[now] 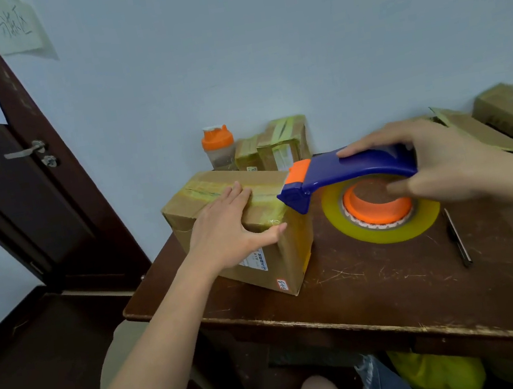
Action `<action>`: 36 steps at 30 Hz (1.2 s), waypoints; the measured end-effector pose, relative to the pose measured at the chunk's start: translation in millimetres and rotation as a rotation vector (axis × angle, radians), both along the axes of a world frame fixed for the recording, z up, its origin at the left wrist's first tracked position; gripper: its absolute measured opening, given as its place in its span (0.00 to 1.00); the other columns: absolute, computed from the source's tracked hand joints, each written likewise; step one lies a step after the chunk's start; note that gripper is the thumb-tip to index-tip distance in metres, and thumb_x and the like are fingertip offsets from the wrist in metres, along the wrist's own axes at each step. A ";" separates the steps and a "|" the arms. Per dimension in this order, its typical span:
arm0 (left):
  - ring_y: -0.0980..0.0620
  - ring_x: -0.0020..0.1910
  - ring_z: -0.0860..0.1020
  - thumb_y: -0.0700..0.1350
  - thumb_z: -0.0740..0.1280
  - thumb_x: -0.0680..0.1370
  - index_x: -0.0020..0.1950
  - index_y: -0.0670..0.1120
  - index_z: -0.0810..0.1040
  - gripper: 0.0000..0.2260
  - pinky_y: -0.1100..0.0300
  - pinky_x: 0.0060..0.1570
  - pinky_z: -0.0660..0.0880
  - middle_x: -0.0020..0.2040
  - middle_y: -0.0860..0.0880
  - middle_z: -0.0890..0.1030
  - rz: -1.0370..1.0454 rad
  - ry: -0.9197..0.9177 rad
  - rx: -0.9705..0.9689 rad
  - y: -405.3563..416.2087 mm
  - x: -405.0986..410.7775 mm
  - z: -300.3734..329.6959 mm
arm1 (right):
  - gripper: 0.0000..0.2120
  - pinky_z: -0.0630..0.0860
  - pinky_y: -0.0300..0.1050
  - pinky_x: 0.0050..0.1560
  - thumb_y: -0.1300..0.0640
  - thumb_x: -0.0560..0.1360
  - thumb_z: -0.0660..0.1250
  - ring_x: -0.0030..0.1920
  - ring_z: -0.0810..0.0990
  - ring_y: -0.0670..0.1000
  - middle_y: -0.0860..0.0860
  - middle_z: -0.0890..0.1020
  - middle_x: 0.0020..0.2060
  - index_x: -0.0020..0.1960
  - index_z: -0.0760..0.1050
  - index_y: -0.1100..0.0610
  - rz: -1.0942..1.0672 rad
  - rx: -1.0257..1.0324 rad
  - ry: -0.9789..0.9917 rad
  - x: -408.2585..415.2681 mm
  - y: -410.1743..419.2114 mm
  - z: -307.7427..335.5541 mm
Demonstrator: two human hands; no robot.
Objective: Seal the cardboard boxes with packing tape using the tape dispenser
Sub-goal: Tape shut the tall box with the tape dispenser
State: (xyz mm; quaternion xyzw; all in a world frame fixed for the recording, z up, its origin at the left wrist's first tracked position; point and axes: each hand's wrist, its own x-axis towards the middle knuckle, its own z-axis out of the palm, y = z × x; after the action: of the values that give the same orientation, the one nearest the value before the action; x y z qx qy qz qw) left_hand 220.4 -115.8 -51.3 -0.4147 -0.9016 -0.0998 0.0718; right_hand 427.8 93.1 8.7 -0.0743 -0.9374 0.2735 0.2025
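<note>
The cardboard box (237, 230) sits at the near left of the table (379, 292), its top seam already under yellowish tape. The left hand (231, 223) lies flat and spread on the box top, thumb down the near side. The right hand (443, 163) grips the tape dispenser (345, 174), its head touching the box's right top edge. Best to keep the box pinned, tilt the blade into the tape, and tear sharply.
</note>
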 end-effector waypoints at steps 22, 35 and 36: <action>0.55 0.78 0.53 0.66 0.62 0.72 0.77 0.52 0.62 0.37 0.52 0.76 0.50 0.79 0.55 0.57 -0.055 -0.006 0.002 9.9 5.4 0.1 | 0.29 0.71 0.26 0.43 0.63 0.67 0.78 0.46 0.75 0.34 0.39 0.75 0.53 0.60 0.76 0.39 0.007 -0.123 0.027 29.4 4.7 -31.6; 0.46 0.79 0.51 0.65 0.51 0.71 0.74 0.73 0.48 0.31 0.47 0.75 0.50 0.81 0.49 0.51 -0.113 -0.014 -0.130 13.7 3.1 2.3 | 0.35 0.79 0.41 0.53 0.41 0.63 0.78 0.59 0.75 0.42 0.41 0.70 0.65 0.66 0.67 0.29 0.162 -0.411 -0.161 28.5 12.7 -71.9; 0.46 0.79 0.50 0.65 0.50 0.71 0.74 0.74 0.47 0.31 0.47 0.75 0.50 0.81 0.49 0.50 -0.113 -0.016 -0.139 13.7 3.1 2.3 | 0.37 0.78 0.43 0.56 0.40 0.63 0.78 0.60 0.74 0.43 0.41 0.69 0.65 0.67 0.65 0.28 0.132 -0.355 -0.188 26.6 11.2 -72.6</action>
State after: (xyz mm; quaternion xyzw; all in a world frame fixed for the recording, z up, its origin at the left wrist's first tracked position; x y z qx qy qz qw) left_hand 223.5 -102.1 -49.0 -0.4681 -0.8821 -0.0443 0.0301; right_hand 454.4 104.3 -63.9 -0.0723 -0.8921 0.4388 0.0797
